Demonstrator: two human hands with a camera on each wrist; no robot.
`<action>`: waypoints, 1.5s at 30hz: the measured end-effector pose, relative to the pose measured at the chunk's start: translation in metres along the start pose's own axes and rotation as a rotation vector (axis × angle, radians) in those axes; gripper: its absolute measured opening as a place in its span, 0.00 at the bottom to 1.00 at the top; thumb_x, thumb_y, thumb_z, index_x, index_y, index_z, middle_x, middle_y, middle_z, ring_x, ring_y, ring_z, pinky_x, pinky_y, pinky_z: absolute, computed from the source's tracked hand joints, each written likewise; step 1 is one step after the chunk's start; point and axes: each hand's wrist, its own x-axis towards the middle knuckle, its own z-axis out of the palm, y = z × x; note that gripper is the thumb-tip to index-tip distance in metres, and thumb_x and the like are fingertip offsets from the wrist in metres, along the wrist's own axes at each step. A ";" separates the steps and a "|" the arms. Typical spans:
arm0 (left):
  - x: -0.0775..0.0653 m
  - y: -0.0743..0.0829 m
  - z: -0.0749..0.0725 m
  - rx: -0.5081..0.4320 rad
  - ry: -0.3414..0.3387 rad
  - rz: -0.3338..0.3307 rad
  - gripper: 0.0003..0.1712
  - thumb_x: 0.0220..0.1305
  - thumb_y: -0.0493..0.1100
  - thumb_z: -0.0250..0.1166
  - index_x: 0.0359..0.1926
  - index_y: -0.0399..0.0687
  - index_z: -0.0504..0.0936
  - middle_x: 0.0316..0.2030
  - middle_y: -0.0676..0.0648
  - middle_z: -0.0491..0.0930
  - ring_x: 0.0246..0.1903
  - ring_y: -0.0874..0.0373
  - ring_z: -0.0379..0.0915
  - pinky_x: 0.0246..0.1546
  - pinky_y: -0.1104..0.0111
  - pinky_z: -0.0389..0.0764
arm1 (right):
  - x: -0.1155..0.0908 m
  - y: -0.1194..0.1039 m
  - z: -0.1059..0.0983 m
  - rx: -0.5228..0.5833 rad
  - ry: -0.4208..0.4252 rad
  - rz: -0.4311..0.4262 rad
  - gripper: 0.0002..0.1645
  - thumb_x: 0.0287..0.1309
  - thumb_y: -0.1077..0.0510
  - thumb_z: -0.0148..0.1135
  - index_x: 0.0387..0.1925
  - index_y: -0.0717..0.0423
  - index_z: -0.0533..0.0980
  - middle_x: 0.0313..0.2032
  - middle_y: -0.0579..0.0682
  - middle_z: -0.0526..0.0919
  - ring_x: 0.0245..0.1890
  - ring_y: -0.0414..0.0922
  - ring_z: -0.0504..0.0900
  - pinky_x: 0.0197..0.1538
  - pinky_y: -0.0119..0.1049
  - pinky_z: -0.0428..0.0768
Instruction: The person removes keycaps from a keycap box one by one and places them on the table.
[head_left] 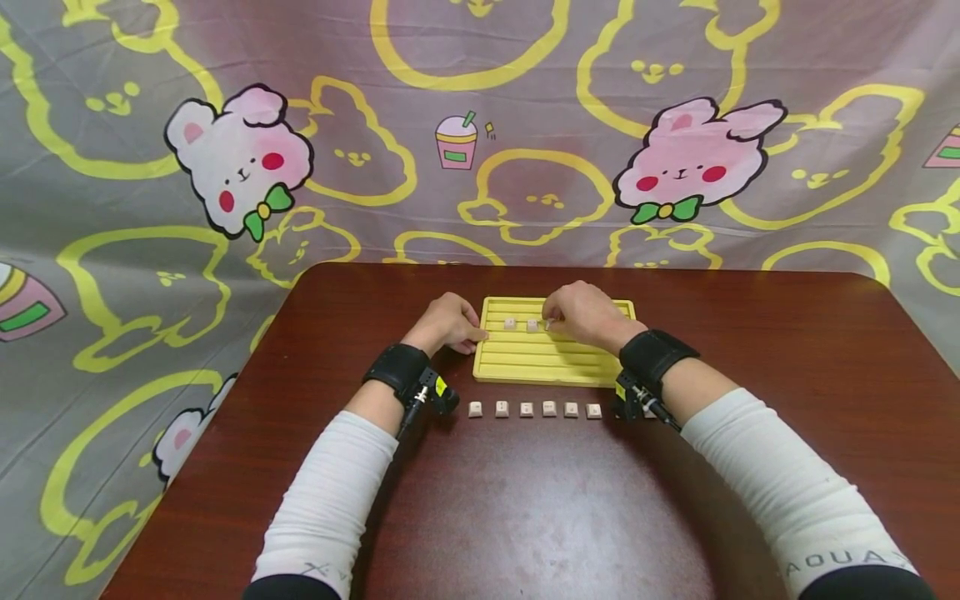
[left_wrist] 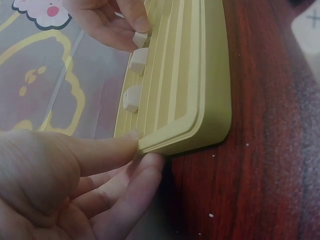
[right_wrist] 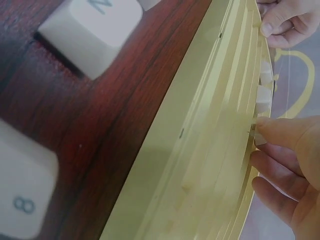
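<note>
A yellow ridged tray (head_left: 536, 360) lies on the table. My left hand (head_left: 450, 323) pinches its left edge between thumb and fingers, as the left wrist view also shows. Over the tray's upper ridges, my right hand (head_left: 587, 315) holds a small white keycap (left_wrist: 140, 38) between thumb and fingertips, at the tray surface. To the left of it, two white keycaps, one nearer (head_left: 532, 325) and one farther (head_left: 510, 323), stand in the same row. The held keycap's top marking is hidden by fingers.
Several white keycaps (head_left: 549, 408) stand in a spaced row on the brown table (head_left: 540, 500), in front of the tray; in the right wrist view one keycap (right_wrist: 22, 195) bears an 8. A cartoon-printed cloth (head_left: 540, 125) hangs behind the table.
</note>
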 end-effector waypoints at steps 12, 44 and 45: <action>-0.005 0.002 -0.002 -0.004 0.000 0.006 0.11 0.60 0.37 0.71 0.40 0.34 0.81 0.38 0.39 0.79 0.23 0.59 0.82 0.29 0.69 0.89 | -0.003 0.001 -0.007 -0.007 -0.016 0.001 0.09 0.61 0.58 0.68 0.43 0.54 0.85 0.40 0.51 0.88 0.42 0.49 0.85 0.49 0.44 0.85; 0.000 0.000 0.000 0.013 0.006 0.003 0.11 0.60 0.38 0.71 0.39 0.35 0.82 0.40 0.38 0.79 0.23 0.58 0.82 0.27 0.69 0.88 | -0.033 0.011 -0.011 0.027 0.021 -0.099 0.04 0.59 0.62 0.68 0.37 0.54 0.85 0.34 0.47 0.87 0.37 0.43 0.84 0.44 0.41 0.85; -0.001 0.000 0.000 0.011 0.005 0.005 0.11 0.61 0.38 0.71 0.39 0.35 0.82 0.40 0.38 0.79 0.23 0.58 0.82 0.27 0.69 0.88 | -0.035 0.011 -0.011 0.026 0.018 -0.092 0.04 0.59 0.61 0.68 0.37 0.54 0.86 0.34 0.47 0.87 0.37 0.43 0.84 0.44 0.41 0.85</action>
